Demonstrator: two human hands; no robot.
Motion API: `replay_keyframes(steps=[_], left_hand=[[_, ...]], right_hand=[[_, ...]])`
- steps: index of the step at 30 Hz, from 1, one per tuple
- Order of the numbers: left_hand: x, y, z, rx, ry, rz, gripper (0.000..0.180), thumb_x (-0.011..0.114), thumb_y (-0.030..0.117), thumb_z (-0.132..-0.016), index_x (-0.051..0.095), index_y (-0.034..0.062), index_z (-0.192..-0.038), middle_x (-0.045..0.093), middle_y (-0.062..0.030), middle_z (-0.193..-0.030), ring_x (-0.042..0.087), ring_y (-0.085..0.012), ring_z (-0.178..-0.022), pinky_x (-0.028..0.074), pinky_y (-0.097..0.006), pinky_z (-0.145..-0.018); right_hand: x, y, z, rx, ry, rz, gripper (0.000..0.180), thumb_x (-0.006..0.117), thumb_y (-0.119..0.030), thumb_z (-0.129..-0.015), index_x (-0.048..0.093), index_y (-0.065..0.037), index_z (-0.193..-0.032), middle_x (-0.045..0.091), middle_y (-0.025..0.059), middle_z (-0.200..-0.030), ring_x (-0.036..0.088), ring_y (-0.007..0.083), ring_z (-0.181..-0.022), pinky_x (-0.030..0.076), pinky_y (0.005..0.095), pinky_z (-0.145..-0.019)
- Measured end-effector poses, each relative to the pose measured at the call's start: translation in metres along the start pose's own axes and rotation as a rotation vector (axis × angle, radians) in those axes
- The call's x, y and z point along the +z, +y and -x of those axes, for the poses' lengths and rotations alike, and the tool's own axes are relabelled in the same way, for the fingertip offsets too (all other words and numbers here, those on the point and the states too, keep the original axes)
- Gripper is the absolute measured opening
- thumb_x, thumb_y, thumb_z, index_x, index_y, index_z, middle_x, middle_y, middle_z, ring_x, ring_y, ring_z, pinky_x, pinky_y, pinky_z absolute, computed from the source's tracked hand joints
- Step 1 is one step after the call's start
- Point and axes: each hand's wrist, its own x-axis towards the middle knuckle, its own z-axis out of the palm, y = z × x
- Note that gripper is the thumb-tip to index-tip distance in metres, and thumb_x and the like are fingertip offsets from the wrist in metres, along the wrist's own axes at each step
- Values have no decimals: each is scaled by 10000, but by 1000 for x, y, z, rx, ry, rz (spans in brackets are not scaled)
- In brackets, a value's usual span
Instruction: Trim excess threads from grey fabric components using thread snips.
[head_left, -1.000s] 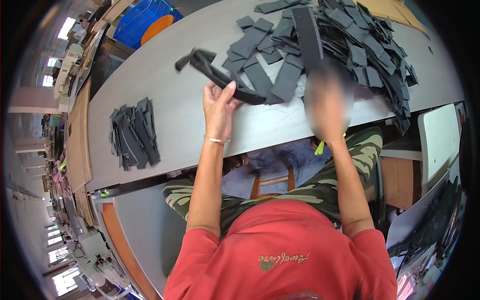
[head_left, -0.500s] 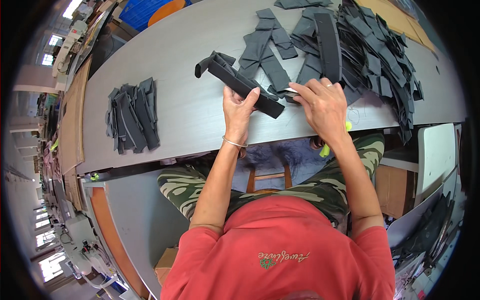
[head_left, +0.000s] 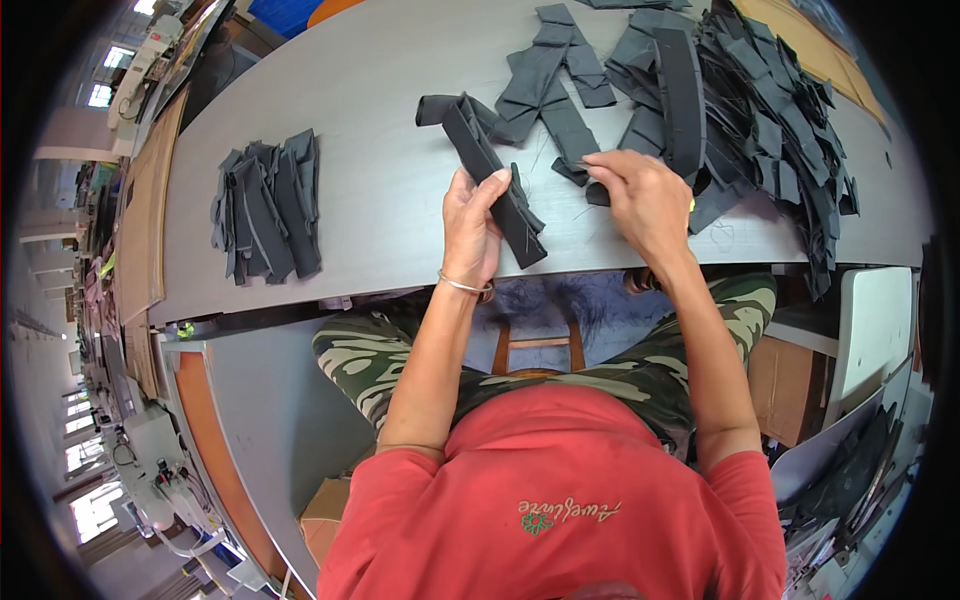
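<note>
My left hand [head_left: 470, 228] is closed around a few dark grey fabric strips [head_left: 487, 165], the thumb pressed on top. The strips slant above the table, their lower end near its front edge and one upper end folded out to the left. To the right, my right hand [head_left: 645, 205] is closed in a pinch beside the end of a loose grey strip [head_left: 565, 125]. What lies between its fingers is hidden, and a yellow-green bit shows at the hand's outer edge. A dark piece [head_left: 598, 193] sits under those fingers.
A large heap of grey strips [head_left: 775, 140] covers the table's right side, with one long strip [head_left: 680, 100] at its near-left edge. A smaller stack [head_left: 265, 208] lies at the left. The table's front edge [head_left: 400, 290] runs just before my lap; loose threads lie near the heap.
The strips in my left hand have turned steeper, their lower end swinging left and nearer me. A pale bit that showed at my right fingertips is out of sight. The view has shifted slightly.
</note>
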Motion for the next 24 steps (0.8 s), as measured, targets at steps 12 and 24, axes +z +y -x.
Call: replay_keyframes(steps=[12, 24], left_hand=[[-25, 8, 42, -78, -33, -65, 290, 588, 161, -936, 505, 25, -1178, 645, -40, -918, 621, -79, -763, 538, -233, -628], [-39, 5, 55, -126, -41, -74, 270, 493, 171, -969, 503, 33, -1202, 640, -35, -913, 643, -99, -721, 533, -225, -570]], right_hand=[[-11, -46, 40, -122, -204, -368, 210, 729, -136, -727, 696, -96, -930, 614, 27, -744, 548, 215, -656, 430, 327, -623], [-7, -51, 46, -50, -162, -351, 130, 717, -133, -741, 695, -110, -866, 630, 29, -737, 570, 220, -658, 431, 327, -628]])
